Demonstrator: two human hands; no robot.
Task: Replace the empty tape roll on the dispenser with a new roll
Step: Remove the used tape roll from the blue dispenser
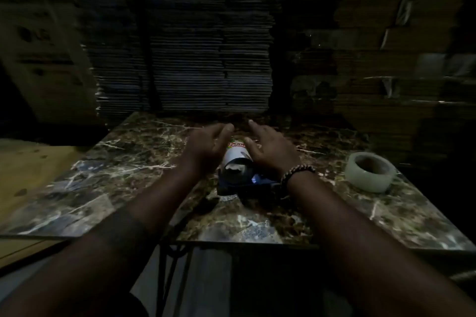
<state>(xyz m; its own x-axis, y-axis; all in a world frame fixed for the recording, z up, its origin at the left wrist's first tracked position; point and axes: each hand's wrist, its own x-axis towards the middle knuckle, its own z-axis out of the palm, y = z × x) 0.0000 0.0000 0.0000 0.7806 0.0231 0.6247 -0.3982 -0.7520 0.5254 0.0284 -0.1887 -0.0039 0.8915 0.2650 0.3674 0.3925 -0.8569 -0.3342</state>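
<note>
A dark blue tape dispenser (pixel 247 184) lies in the middle of the marbled table (pixel 123 162). On it sits an empty white core (pixel 235 158) with a printed label at its far end. My left hand (pixel 208 145) hovers just left of the core, fingers loosely curled and apart. My right hand (pixel 268 148), with a beaded bracelet at the wrist, hovers just right of it, fingers spread. Neither hand holds anything. A new roll of clear tape (pixel 370 171) lies flat near the table's right edge.
Tall stacks of flattened cardboard (pixel 185 54) rise right behind the table. More cartons stand at the right (pixel 386 59) and a printed box at the left (pixel 41 59). A wooden board (pixel 28 170) adjoins the table's left side. The scene is dim.
</note>
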